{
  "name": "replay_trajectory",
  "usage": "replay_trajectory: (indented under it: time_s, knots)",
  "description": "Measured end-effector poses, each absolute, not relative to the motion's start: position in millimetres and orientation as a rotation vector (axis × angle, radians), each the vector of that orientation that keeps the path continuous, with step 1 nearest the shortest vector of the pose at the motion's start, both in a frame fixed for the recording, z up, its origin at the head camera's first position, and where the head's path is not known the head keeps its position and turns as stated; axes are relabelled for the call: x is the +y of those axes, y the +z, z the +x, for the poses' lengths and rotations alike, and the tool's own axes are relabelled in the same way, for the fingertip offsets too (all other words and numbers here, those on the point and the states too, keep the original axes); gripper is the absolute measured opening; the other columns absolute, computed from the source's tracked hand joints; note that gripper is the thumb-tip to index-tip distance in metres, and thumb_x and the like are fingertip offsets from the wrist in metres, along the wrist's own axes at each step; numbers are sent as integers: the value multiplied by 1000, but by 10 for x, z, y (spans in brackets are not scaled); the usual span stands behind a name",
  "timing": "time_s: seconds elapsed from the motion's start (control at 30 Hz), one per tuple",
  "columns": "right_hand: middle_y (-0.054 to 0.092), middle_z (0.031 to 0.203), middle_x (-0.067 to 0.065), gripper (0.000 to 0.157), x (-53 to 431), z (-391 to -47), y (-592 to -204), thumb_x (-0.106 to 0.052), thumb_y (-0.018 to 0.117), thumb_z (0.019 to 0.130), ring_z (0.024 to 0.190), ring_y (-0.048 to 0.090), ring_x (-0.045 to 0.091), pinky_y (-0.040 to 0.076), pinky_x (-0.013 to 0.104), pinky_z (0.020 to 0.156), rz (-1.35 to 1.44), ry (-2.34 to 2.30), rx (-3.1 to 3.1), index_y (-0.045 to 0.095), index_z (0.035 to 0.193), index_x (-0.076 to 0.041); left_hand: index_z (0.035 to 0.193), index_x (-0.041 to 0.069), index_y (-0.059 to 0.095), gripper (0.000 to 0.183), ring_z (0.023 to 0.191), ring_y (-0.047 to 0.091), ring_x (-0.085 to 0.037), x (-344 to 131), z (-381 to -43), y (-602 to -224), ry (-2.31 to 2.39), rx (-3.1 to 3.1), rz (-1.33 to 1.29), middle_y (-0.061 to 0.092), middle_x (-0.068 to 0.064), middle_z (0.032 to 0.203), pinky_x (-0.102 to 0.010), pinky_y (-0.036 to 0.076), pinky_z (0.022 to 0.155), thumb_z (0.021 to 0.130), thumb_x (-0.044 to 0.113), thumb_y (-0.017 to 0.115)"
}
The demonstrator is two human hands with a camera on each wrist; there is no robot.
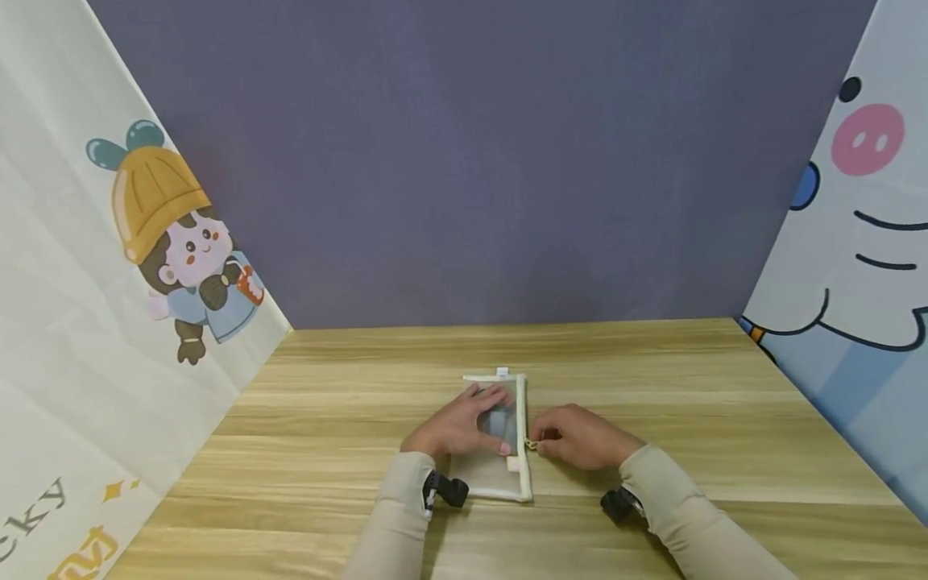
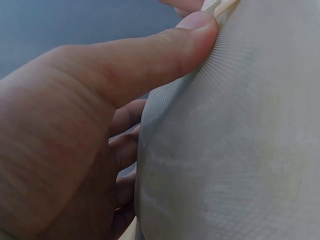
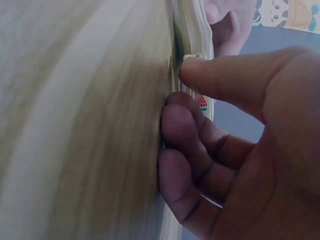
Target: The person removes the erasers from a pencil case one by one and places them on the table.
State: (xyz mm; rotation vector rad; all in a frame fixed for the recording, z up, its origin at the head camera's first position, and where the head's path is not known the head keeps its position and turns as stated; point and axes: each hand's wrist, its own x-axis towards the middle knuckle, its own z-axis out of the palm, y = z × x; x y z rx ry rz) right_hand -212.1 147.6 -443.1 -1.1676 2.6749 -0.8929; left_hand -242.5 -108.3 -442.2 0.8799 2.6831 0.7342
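Note:
A see-through mesh zipper pouch [image 1: 484, 477] with cream edging lies on the table. Across it rests my left hand [image 1: 460, 425], fingers spread toward its far end. The left thumb [image 2: 196, 35] presses by the zippered edge, where the mesh bulges up in the left wrist view. My right hand [image 1: 580, 437] is just right of the pouch, its thumb and curled forefinger pinching the yellowish zipper pull [image 1: 532, 445]. Next to those fingers, the right wrist view shows a small watermelon print [image 3: 203, 103] on the pouch's edge. Something bluish shows through the mesh between left thumb and forefinger.
The wood-grain table [image 1: 326, 419] spreads around the pouch. A plain grey-purple panel [image 1: 464, 161] stands behind it. Cartoon-printed sheets hang at the left [image 1: 65, 282] and at the right [image 1: 870, 266]. Each wrist wears a black camera mount.

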Motion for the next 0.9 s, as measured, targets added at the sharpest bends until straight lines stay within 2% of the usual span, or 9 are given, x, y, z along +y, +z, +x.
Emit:
replay_trajectory:
  time_s: [0.3,0.9]
  knots:
    - [58,80,-18,14,1477,-2117,-4452,-14,71,93,73,52,3,45,27,67,-1184,-841,2679,65,85,-24,154,29,40,92,152,12,-31,-1096,-2437,-4433,750,2683,881,25,8,164,-58,21,115,76,57,81]
    - [57,78,-18,13,1475,-2019,-4408,-14,73,91,72,52,2,46,26,66,-1220,-867,2617,67,85,-23,153,31,41,91,151,13,-31,-1110,-2415,-4434,775,2687,868,26,9,163,-60,21,114,75,58,81]
